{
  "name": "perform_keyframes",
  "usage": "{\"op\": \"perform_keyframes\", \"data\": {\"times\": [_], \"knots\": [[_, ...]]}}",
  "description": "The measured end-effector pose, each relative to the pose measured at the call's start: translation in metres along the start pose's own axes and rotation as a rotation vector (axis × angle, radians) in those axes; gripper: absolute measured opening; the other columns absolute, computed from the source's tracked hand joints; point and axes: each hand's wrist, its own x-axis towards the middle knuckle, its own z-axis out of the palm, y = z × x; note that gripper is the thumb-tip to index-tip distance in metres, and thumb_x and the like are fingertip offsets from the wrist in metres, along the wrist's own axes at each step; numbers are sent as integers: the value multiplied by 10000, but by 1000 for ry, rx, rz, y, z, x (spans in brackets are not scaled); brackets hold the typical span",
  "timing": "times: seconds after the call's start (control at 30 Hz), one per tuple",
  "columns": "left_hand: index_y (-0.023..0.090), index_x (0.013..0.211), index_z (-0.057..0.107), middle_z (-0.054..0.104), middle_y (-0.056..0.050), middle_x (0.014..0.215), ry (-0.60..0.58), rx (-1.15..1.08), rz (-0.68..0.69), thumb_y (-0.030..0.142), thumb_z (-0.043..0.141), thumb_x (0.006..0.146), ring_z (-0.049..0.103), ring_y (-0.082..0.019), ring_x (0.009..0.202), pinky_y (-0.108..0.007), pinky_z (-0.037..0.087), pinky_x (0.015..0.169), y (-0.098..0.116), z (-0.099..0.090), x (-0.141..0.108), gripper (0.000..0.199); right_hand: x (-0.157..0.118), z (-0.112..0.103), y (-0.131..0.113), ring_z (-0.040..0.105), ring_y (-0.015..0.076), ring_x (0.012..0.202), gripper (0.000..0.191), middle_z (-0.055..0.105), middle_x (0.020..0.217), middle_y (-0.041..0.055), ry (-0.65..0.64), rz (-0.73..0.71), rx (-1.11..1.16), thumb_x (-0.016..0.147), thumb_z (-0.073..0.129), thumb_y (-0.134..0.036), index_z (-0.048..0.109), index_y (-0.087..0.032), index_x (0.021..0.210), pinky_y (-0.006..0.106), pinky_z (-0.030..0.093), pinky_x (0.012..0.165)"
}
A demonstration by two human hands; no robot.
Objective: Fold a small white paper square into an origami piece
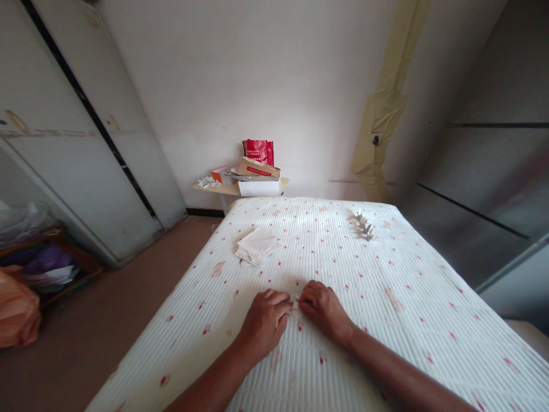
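Near the middle of the bed, my left hand (266, 321) and my right hand (322, 309) almost meet, their fingers curled down in a pinch. A small whitish piece of paper (295, 304) shows between the fingertips, mostly covered by them. Both hands rest low on the white quilted cover (386, 343) with red dots. Beyond my left hand lies a loose stack of printed paper sheets (258, 244). Further off to the right is a row of small pointed pieces (363, 224), pale grey-white, seemingly folded paper.
Behind the bed, a small table (230, 189) bears a white box (259, 188), a red bag (257, 151) and a heap of small white pieces (209, 182). Cabinets (115, 131) stand left, a grey wardrobe (489, 160) right. An orange bag (17, 309) sits at far left.
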Motion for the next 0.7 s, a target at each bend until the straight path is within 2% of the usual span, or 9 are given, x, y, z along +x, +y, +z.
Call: {"op": "perform_keyframes", "data": {"times": [0.13, 0.33, 0.53, 0.7], "knots": [[224, 942, 639, 629, -27, 983, 13, -4, -13, 73, 474, 763, 511, -179, 932, -338, 380, 840, 0, 1, 1, 286, -3, 3, -1, 507, 135, 796, 136, 566, 773, 13, 33, -62, -85, 789, 509, -110, 586, -161, 689, 244, 305, 681], [247, 1052, 606, 621, -26, 947, 26, -8, -7, 53, 441, 768, 504, -181, 913, -330, 393, 804, -5, 5, 6, 382, -7, 6, 1, 494, 134, 741, 161, 564, 688, 2, 62, -172, -174, 783, 525, -103, 571, -161, 640, 265, 281, 684], [254, 955, 658, 598, -18, 907, 21, 24, -9, 50, 442, 777, 497, -166, 882, -312, 396, 781, -4, 6, 8, 347, 0, 5, 4, 528, 130, 767, 156, 591, 757, 14, -10, -30, -28, 759, 510, -95, 627, -173, 693, 228, 322, 672], [241, 896, 675, 592, -14, 882, 29, 26, -21, 91, 483, 791, 500, -157, 865, -304, 394, 768, -5, 7, 11, 265, 8, 3, -1, 542, 125, 729, 166, 593, 759, 23, -64, 68, -84, 760, 487, -130, 636, -168, 697, 219, 336, 656]]}}
